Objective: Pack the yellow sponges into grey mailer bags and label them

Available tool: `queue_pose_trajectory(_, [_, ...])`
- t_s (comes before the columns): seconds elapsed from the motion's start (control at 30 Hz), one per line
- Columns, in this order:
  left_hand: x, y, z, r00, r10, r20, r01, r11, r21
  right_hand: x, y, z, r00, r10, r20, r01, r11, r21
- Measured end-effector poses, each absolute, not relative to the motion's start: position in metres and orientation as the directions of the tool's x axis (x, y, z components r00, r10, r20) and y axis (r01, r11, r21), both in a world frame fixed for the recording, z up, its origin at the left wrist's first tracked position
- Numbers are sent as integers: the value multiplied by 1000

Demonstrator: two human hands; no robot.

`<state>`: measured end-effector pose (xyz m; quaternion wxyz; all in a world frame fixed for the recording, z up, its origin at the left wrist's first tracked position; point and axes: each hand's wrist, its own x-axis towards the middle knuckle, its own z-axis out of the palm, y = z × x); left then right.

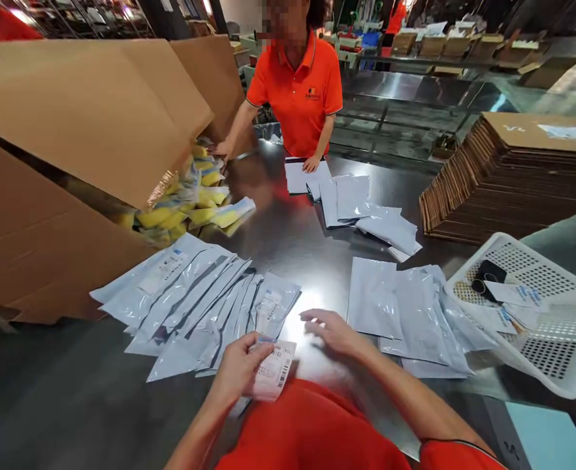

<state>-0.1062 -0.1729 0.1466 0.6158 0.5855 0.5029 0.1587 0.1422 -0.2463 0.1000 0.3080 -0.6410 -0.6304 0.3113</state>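
My left hand (241, 365) grips a stack of printed barcode labels (274, 371) near the table's front edge, thumb on top. To its right, my right hand (331, 329) hovers over the shiny metal table with its fingers apart and nothing in them. A fanned row of grey-white plastic mailing bags (194, 294) lies left of and beyond my left hand; some bear labels. The nearest labelled mailing bag (274, 301) is just past the label stack. Right of my right hand lies another overlapping pile of mailing bags (410, 313), with no labels visible on them.
A large open cardboard box (92, 111) at left spills yellow-and-white packets (204, 196). Across the metal table (278, 241) stands a co-worker (300, 91), one hand on more mailing bags (351, 196). At right are stacked flattened cartons (508, 176) and a white plastic basket (557, 281) holding small items.
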Motion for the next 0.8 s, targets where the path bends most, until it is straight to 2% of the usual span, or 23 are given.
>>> queue_pose_trajectory(0.03, [-109, -171, 142, 435, 787, -438, 397, 269, 877, 165, -251, 88, 87, 996, -35, 715, -87, -694])
queue_pose_trajectory(0.1, [-115, -170, 135, 419, 788, -452, 415, 277, 867, 208, -268, 57, 229, 969, -93, 898, -247, -364])
queue_pose_trajectory(0.13, [-118, -171, 132, 421, 785, -455, 425, 272, 863, 225, -279, 39, 257, 959, -121, 938, -277, -209])
queue_pose_trajectory(0.17, [-120, -173, 130, 436, 777, -455, 435, 260, 862, 238, -291, 21, 238, 964, -117, 963, -250, -103])
queue_pose_trajectory(0.23, [-123, -179, 126, 492, 748, -446, 447, 223, 866, 254, -309, -11, 175, 984, -40, 985, -175, 10])
queue_pose_trajectory(0.27, [-123, -183, 124, 528, 726, -442, 449, 203, 870, 257, -313, -23, 148, 989, 15, 988, -149, 28])
queue_pose_trajectory(0.37, [-123, -190, 123, 636, 656, -406, 420, 147, 895, 253, -304, -33, 133, 975, 180, 991, -132, -15])
queue_pose_trajectory(0.47, [-129, -193, 128, 705, 612, -358, 372, 111, 921, 225, -268, -8, 141, 920, 366, 979, -76, -187])
queue_pose_trajectory(0.57, [-140, -196, 134, 717, 597, -359, 344, 145, 928, 168, -228, 29, 116, 870, 479, 920, 87, -381])
queue_pose_trajectory(0.67, [-149, -200, 135, 714, 606, -351, 304, 183, 935, 89, -199, 51, -30, 923, 385, 835, 234, -497])
queue_pose_trajectory(0.73, [-153, -203, 132, 703, 633, -324, 282, 170, 944, 42, -188, 54, -160, 970, 184, 813, 236, -533])
queue_pose_trajectory(0.8, [-156, -205, 127, 679, 673, -294, 277, 136, 951, 13, -184, 53, -296, 954, -39, 799, 225, -557])
